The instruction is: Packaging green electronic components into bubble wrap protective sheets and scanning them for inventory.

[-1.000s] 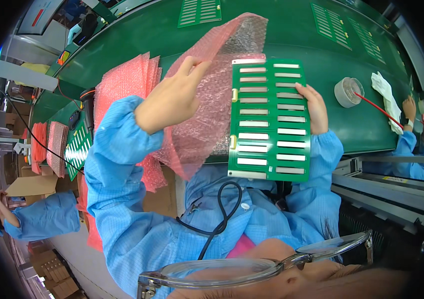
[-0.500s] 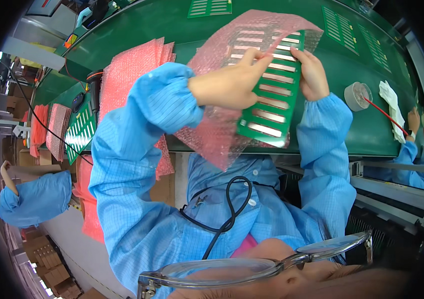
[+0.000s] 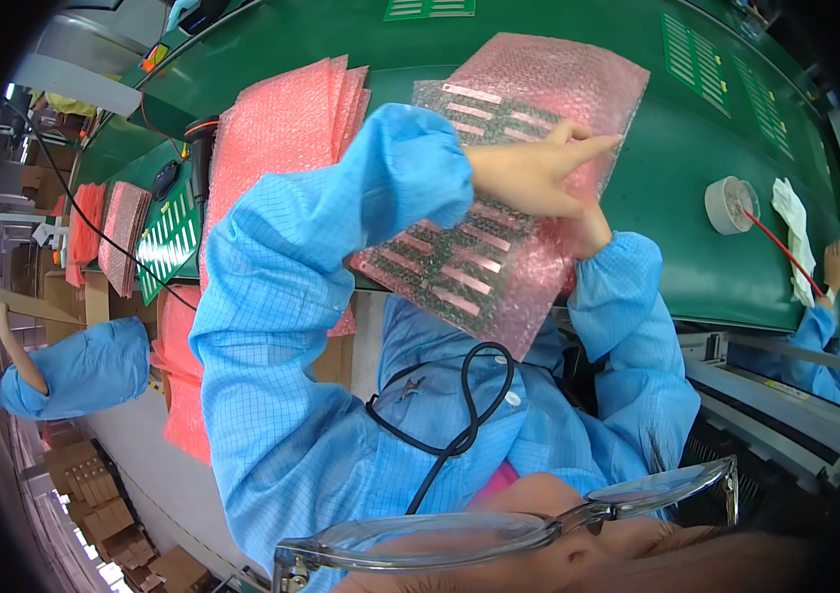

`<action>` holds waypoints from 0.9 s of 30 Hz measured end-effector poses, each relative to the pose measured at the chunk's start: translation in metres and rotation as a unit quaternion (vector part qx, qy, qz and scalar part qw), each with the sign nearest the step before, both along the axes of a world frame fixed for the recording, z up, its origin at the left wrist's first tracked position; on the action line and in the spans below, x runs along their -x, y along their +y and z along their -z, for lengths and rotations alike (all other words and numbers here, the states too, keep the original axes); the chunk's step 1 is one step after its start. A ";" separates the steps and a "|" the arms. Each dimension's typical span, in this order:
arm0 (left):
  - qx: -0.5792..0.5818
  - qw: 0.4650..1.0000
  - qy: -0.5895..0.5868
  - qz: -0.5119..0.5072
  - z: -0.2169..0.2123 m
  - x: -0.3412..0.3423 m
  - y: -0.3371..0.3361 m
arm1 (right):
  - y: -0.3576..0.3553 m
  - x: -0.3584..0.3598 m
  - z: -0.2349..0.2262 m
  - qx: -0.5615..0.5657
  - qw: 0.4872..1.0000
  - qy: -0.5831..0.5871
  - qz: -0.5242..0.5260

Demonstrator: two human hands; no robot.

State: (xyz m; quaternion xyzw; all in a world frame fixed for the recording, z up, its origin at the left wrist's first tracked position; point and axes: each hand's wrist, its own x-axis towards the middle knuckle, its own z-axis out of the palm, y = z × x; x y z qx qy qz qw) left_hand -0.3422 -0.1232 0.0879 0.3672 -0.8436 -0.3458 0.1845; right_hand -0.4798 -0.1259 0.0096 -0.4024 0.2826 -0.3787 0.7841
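Left hand (image 3: 539,178) spread over the bubble-wrapped circuit board (image 3: 476,240), we can't tell whether our right hand (image 3: 592,233), at four o'clock, grips.

No text, label, brand, number or sign can be read anywhere: on the board (image 3: 460,277) inside the pink bubble bag (image 3: 578,84), over the near edge of the green table (image 3: 692,277), no lettering can be made out through the film. To the right of the table, a small yellow patch on the metal frame (image 3: 761,410) is too small to read, and to the left, below the table's level, the stacked cartons (image 3: 94,481) carry small dark marks that cannot be told as print.
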 end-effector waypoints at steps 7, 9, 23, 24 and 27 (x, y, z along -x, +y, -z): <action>-0.020 0.959 0.014 -0.283 0.026 -0.109 -0.025 | -0.008 0.021 0.045 -0.062 0.996 0.047 -0.042; 0.016 0.941 -0.044 -0.336 0.056 -0.140 -0.018 | 0.004 0.009 0.020 -0.087 0.996 0.028 0.021; -0.307 0.881 0.094 -0.347 0.067 -0.161 0.083 | -0.001 0.009 0.044 -0.108 0.983 0.075 0.128; -0.312 0.881 0.105 -0.339 0.067 -0.160 0.082 | -0.008 0.018 0.059 -0.104 0.988 0.062 0.100; -0.320 0.878 0.132 -0.331 0.074 -0.163 0.084 | -0.008 0.012 0.053 -0.032 0.996 0.061 0.054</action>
